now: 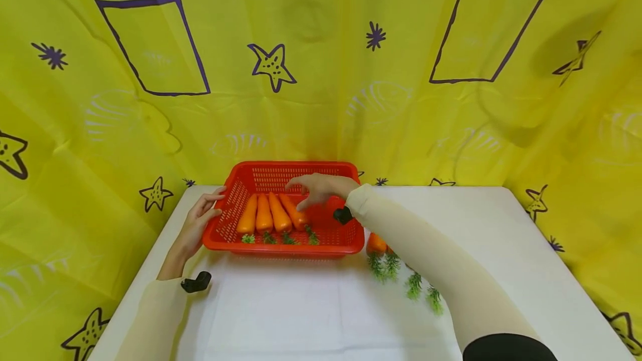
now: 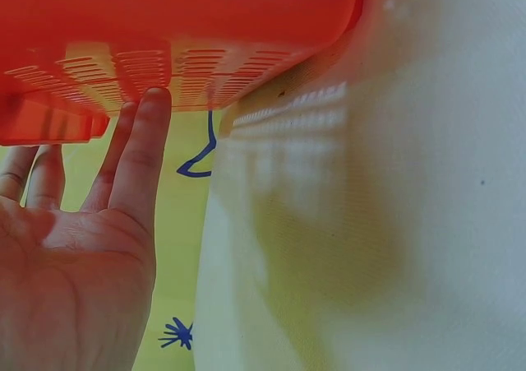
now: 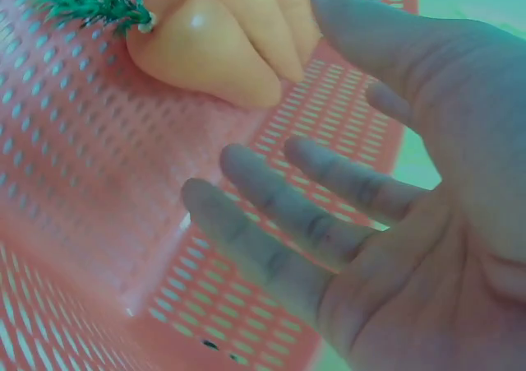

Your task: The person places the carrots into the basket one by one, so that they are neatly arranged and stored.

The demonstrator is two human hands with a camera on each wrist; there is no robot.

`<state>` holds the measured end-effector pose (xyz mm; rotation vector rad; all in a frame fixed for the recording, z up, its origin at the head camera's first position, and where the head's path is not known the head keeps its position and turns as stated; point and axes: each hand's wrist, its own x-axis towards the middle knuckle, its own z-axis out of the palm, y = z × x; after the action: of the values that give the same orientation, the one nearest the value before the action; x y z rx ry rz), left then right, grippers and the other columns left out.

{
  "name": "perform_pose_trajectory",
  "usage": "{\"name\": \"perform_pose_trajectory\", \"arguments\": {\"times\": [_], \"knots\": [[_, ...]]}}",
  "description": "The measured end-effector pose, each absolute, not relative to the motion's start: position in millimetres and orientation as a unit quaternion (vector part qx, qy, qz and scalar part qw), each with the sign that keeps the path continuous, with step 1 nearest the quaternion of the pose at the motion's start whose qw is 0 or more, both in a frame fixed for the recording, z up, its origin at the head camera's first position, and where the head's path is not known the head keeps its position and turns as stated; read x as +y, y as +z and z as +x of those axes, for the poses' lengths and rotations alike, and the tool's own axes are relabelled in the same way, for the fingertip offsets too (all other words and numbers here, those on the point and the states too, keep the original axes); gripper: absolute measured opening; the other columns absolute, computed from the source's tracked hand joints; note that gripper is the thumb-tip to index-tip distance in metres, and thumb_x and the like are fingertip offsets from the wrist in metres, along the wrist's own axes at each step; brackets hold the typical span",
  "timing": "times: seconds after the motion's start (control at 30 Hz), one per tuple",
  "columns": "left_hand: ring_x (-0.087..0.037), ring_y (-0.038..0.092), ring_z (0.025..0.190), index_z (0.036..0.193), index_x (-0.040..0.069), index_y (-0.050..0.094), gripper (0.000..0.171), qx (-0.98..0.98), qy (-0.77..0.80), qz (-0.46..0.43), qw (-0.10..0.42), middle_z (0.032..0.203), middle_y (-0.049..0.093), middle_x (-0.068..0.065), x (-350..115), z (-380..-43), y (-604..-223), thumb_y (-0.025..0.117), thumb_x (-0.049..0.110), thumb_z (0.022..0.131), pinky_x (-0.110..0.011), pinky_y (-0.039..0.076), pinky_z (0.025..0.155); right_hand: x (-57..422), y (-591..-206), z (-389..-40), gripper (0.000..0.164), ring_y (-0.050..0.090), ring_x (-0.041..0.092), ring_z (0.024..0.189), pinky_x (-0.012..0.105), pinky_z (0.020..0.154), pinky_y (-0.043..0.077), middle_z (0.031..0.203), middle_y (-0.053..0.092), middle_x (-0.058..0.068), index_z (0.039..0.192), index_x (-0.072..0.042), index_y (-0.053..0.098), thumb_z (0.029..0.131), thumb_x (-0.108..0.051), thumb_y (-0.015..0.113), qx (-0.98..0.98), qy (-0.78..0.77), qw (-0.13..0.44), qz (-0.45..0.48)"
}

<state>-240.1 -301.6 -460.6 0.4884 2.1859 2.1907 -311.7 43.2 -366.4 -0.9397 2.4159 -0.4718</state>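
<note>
A red perforated plastic basket (image 1: pixel 301 248) stands at the far side of the white table. Inside it, several orange carrots (image 1: pixel 263 215) with green tops lie side by side at the left. My left hand (image 1: pixel 193 227) touches the basket's left side with fingers extended; in the left wrist view its fingertips (image 2: pixel 154 99) meet the slotted wall. Over the basket, just right of the rightmost carrot (image 1: pixel 295 213), hovers my right hand (image 1: pixel 319 187). Its fingers are spread and hold nothing, and in the right wrist view they are apart from the nearest carrot (image 3: pixel 201 46).
More carrots (image 1: pixel 376 244) with green leaves (image 1: pixel 391 266) lie on the table right of the basket, partly hidden under my right forearm. A yellow curtain (image 1: pixel 321 99) with starfish drawings hangs behind the white table (image 1: pixel 281 311) and at its sides.
</note>
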Motion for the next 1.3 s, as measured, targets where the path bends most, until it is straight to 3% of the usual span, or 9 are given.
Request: {"name": "perform_pose_trajectory", "arguments": {"times": [0.3,0.43,0.57,0.8,1.03,1.3], "knots": [[-0.028,0.019,0.155,0.135,-0.007,0.044,0.031,0.692,0.705,0.158,0.009,0.168,0.025,-0.015,-303,-241,-461,0.049,0.006,0.107,-0.021,0.050,0.099,69,-342,-295,0.069,0.055,0.032,0.131,0.046,0.111,0.043,0.156,0.046,0.014,0.157,-0.013,0.041,0.098,-0.031,0.072,0.886,-0.144,0.169,-0.407],[-0.024,0.021,0.155,0.135,-0.007,0.045,0.031,0.695,0.702,0.155,0.007,0.167,0.028,-0.011,-304,-241,-462,0.048,0.005,0.107,-0.020,0.050,0.099,90,-335,-286,0.067,0.066,0.024,0.102,0.043,0.103,0.048,0.151,0.051,0.014,0.155,-0.012,0.044,0.097,-0.029,0.073,0.883,-0.163,0.137,-0.417],[-0.025,0.021,0.155,0.135,-0.006,0.046,0.030,0.696,0.702,0.152,0.006,0.167,0.029,-0.010,-304,-240,-462,0.047,0.004,0.106,-0.020,0.050,0.100,112,-328,-279,0.063,0.062,0.020,0.079,0.042,0.091,0.052,0.146,0.053,0.016,0.153,-0.010,0.047,0.097,-0.025,0.073,0.882,-0.183,0.115,-0.420],[-0.020,0.024,0.154,0.136,-0.006,0.045,0.031,0.696,0.702,0.153,0.007,0.167,0.028,-0.011,-302,-239,-460,0.047,0.004,0.107,-0.019,0.050,0.100,150,-322,-266,0.061,0.063,0.030,0.095,0.043,0.087,0.054,0.146,0.052,0.016,0.152,-0.011,0.047,0.098,-0.025,0.072,0.886,-0.211,0.111,-0.399],[-0.022,0.026,0.153,0.137,-0.007,0.043,0.032,0.689,0.707,0.159,0.012,0.169,0.023,-0.014,-301,-239,-460,0.046,0.005,0.108,-0.020,0.050,0.099,187,-322,-250,0.061,0.065,0.030,0.101,0.043,0.088,0.056,0.140,0.055,0.020,0.151,-0.008,0.048,0.097,-0.022,0.073,0.890,-0.233,0.099,-0.380],[-0.018,0.029,0.151,0.136,-0.006,0.044,0.031,0.695,0.703,0.151,0.012,0.168,0.026,-0.012,-301,-241,-461,0.046,0.006,0.108,-0.020,0.049,0.101,226,-325,-235,0.064,0.067,0.026,0.099,0.042,0.087,0.057,0.129,0.060,0.015,0.151,-0.008,0.048,0.094,-0.018,0.076,0.898,-0.233,0.078,-0.366]]}}
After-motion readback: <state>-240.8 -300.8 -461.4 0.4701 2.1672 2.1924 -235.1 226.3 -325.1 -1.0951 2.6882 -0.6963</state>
